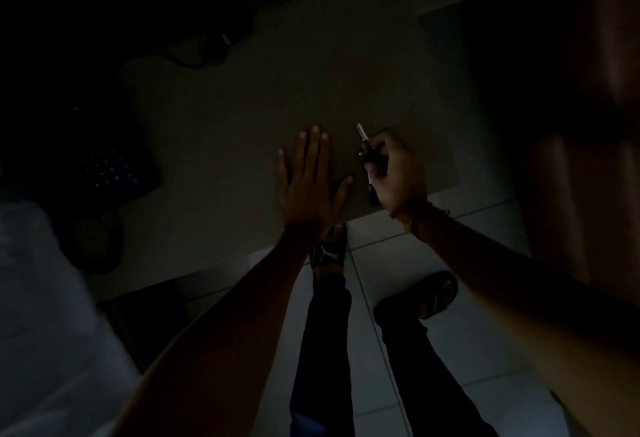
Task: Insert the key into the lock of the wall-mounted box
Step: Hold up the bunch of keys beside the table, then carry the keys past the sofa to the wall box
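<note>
The scene is very dark. My left hand (308,180) lies flat with fingers spread against a dim flat panel (242,125), which may be the box front; I cannot make out a lock on it. Just to its right, my right hand (394,173) is closed around a dark key fob, and the silver key (362,134) sticks up and away from my fingers, its tip close to the panel. More dark pieces of the key bunch hang below my fist.
A dark device with a grid of small keys (107,173) sits at the left. Cables (207,45) lie at the upper left. Below are my legs and sandalled feet (429,294) on pale floor tiles. A brown surface (588,125) rises on the right.
</note>
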`<state>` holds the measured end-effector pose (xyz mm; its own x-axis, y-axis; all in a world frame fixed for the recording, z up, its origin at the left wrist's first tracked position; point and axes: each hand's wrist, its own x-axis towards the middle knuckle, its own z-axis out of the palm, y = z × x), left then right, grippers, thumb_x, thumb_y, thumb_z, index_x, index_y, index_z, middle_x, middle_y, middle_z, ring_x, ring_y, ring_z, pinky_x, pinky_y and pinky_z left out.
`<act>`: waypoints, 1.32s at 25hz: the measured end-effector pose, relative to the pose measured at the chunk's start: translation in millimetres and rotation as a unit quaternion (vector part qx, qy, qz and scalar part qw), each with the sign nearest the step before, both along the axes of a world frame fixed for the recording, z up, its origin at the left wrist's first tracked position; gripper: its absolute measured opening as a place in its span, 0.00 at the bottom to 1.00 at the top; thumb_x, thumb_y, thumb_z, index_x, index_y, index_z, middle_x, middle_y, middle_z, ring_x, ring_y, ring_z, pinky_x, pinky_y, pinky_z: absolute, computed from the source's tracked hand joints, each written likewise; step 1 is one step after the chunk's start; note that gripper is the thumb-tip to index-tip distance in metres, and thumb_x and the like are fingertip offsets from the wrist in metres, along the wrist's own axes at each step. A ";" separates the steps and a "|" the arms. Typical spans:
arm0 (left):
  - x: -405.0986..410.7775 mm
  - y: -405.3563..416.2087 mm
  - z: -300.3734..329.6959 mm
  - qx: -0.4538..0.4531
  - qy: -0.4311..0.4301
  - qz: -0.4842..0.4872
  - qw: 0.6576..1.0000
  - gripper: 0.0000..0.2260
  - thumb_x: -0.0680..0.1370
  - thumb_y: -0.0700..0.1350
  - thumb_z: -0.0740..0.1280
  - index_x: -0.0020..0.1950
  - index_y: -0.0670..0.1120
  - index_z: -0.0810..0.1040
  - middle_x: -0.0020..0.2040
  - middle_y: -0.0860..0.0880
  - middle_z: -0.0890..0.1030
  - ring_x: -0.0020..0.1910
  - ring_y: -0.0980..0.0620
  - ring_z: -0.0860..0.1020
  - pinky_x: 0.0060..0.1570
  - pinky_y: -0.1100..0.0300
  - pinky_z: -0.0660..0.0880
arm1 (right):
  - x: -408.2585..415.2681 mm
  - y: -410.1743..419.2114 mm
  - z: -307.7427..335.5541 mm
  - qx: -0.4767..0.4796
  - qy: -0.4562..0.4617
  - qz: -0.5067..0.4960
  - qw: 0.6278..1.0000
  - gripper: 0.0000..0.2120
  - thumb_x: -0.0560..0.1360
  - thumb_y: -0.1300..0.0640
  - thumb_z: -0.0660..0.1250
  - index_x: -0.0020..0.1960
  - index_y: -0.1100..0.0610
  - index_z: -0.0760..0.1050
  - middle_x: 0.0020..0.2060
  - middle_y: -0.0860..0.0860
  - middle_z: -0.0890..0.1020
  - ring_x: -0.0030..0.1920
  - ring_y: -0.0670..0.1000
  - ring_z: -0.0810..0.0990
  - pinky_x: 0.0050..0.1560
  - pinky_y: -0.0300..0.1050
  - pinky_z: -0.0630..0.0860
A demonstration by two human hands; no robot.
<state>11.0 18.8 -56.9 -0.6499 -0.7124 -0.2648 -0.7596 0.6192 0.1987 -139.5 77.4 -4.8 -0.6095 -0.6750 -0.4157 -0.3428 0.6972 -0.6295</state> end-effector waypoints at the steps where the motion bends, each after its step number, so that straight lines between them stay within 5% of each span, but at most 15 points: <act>1: -0.3 -0.7 2.6 0.005 -0.004 0.000 1.000 0.37 0.82 0.66 0.51 0.84 0.45 0.50 0.85 0.46 0.51 0.85 0.47 0.48 0.82 0.39 0.46 | -0.8 2.3 3.3 -0.004 -0.006 0.007 1.000 0.14 0.73 0.66 0.68 0.58 0.59 0.75 0.57 0.56 0.81 0.59 0.55 0.78 0.58 0.48 0.76; 7: -13.2 -14.5 47.5 0.108 -0.040 0.012 0.993 0.33 0.84 0.59 0.55 0.84 0.45 0.49 0.85 0.46 0.50 0.85 0.45 0.49 0.83 0.41 0.46 | -12.7 18.3 51.8 -0.046 -0.008 -0.025 0.999 0.13 0.72 0.68 0.66 0.53 0.58 0.81 0.51 0.56 0.84 0.54 0.53 0.81 0.56 0.42 0.75; 12: -60.1 -54.9 153.0 0.061 0.030 -0.030 0.997 0.31 0.84 0.56 0.60 0.82 0.42 0.59 0.83 0.43 0.59 0.83 0.44 0.59 0.81 0.42 0.55 | -55.2 0.2 164.4 -0.094 0.025 -0.031 0.995 0.09 0.68 0.66 0.66 0.43 0.55 0.81 0.38 0.51 0.83 0.42 0.52 0.81 0.43 0.40 0.74; 17: -145.8 -92.6 333.4 -0.036 0.143 -0.111 0.983 0.29 0.83 0.55 0.62 0.80 0.41 0.65 0.82 0.42 0.64 0.82 0.44 0.62 0.80 0.41 0.59 | -131.1 -23.6 341.8 -0.154 0.103 -0.046 0.982 0.09 0.66 0.67 0.70 0.43 0.57 0.83 0.37 0.54 0.85 0.39 0.52 0.82 0.43 0.46 0.78; 24: -267.6 -104.7 595.6 -0.114 0.238 -0.191 0.945 0.30 0.86 0.60 0.51 0.84 0.46 0.55 0.84 0.46 0.56 0.84 0.49 0.53 0.83 0.46 0.48 | -221.7 -13.0 599.3 -0.284 0.221 -0.075 0.930 0.08 0.67 0.70 0.69 0.42 0.61 0.83 0.39 0.58 0.85 0.39 0.53 0.83 0.42 0.44 0.80; 30: -354.2 -53.8 804.4 -0.177 0.351 -0.273 0.878 0.29 0.86 0.58 0.51 0.84 0.45 0.55 0.85 0.46 0.55 0.84 0.48 0.53 0.83 0.45 0.47 | -285.2 60.7 791.7 -0.349 0.329 -0.143 0.866 0.06 0.66 0.67 0.73 0.41 0.61 0.84 0.36 0.56 0.86 0.34 0.45 0.80 0.36 0.23 0.71; 33: -389.5 -3.4 883.5 -0.204 0.401 -0.308 0.838 0.28 0.86 0.57 0.52 0.83 0.44 0.57 0.84 0.46 0.57 0.84 0.48 0.55 0.83 0.44 0.49 | -304.3 129.3 868.3 -0.353 0.377 -0.173 0.839 0.06 0.65 0.65 0.75 0.42 0.59 0.85 0.34 0.52 0.84 0.32 0.40 0.76 0.35 0.21 0.69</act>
<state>-378.6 15.4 826.6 -0.7806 -0.1015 0.6167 0.0056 0.9855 0.1694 -443.8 206.7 863.5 -0.7299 -0.3187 0.6046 -0.6827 0.3823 -0.6227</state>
